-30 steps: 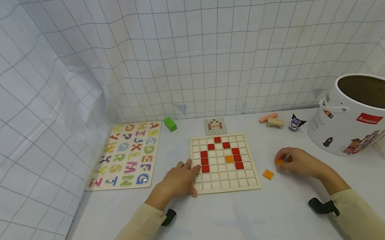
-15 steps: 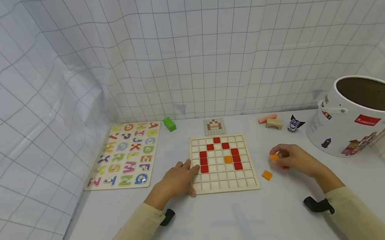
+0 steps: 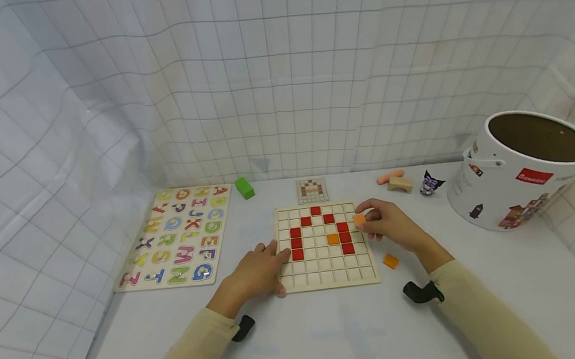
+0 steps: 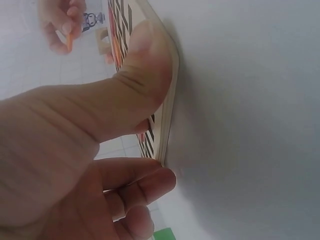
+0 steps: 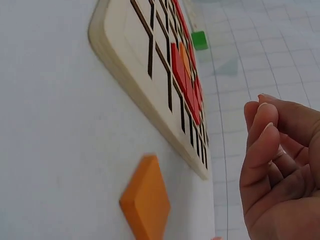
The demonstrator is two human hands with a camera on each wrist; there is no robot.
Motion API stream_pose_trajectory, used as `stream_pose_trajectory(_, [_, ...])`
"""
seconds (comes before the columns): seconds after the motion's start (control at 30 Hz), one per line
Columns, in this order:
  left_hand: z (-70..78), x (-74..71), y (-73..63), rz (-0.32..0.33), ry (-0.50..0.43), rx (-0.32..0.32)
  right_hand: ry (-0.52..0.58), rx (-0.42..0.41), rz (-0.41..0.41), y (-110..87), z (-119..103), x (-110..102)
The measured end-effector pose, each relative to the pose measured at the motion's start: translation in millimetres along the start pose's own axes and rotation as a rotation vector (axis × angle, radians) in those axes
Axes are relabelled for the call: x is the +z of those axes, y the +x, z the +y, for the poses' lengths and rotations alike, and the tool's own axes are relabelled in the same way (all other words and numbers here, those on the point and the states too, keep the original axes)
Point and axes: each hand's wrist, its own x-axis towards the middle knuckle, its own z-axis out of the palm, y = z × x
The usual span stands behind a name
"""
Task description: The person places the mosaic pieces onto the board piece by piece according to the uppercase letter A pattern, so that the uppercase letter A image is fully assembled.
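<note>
A wooden grid board (image 3: 328,279) lies flat, with several red tiles (image 3: 296,242) in an arch shape and an orange tile (image 3: 333,238) in one cell. My left hand (image 3: 257,272) rests at the board's left edge; its thumb (image 4: 147,65) presses near a corner and the forefinger touches the surface. Above the board's right edge, my right hand (image 3: 390,224) pinches another square orange tile (image 3: 359,219), raised off the board. That tile is hidden in the right wrist view. A loose orange tile (image 5: 150,200) lies on the table right of the board.
Behind the board lies a small pattern card (image 3: 312,191). An alphabet puzzle (image 3: 178,236) and green block (image 3: 244,188) are on the left. At right stand a wooden arch block (image 3: 400,184), orange-pink piece (image 3: 390,176), small figurine (image 3: 430,183) and white bucket (image 3: 507,193).
My right hand has lifted the orange tile and carried it leftward to the board's right edge. The left hand stays on the board. The head view has shifted slightly.
</note>
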Motion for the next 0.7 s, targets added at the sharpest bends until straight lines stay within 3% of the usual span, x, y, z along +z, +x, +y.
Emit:
stream_pose_trajectory(0.23, [-0.2,-0.7,-1.6,-0.001,-0.004,-0.010,0.017,0.050,-0.105,21.9,-15,47])
stream_pose_trajectory(0.33, [-0.4,0.2,-2.4,-0.012,-0.021,-0.021,-0.099,0.024,-0.101,27.6,-18,63])
stream_pose_trajectory(0.53, [-0.4,-0.4,-3.1,-0.013,-0.028,-0.027,-0.467,-0.001,-0.023,34.5,-29,83])
stream_pose_trajectory(0.7, [0.1,-1.3,-1.5,-0.015,-0.032,-0.017,-0.538,0.039,-0.003,36.5,-34,90])
